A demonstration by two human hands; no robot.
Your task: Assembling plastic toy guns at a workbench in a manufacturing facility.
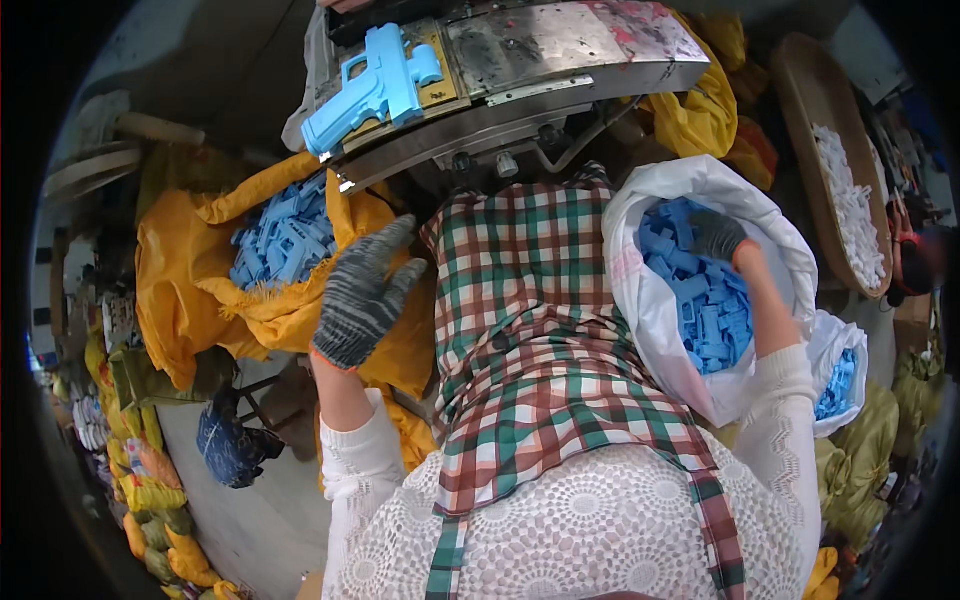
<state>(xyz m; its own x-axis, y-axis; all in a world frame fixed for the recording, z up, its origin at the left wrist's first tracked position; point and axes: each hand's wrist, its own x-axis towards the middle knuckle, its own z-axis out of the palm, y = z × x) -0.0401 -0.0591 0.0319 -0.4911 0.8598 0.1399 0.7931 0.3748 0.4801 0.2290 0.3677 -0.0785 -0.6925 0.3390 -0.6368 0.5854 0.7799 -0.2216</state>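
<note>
The right hand (717, 236) digs into blue parts (700, 290) inside the white sack (650, 300), grip hidden, while the left hand (365, 290) hangs open and empty left of it; a loose grab could spill parts.

Metal machine bed (560, 45), light-blue toy pistol (375, 85) lying on it

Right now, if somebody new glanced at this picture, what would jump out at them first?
Probably the light blue toy pistol lying on the metal machine plate at the top. Next, the two sacks of blue plastic parts: a yellow sack on the left and a white sack on the right. The gloved right hand reaches into the white sack, while the gloved left hand hangs open near the yellow one.
</note>
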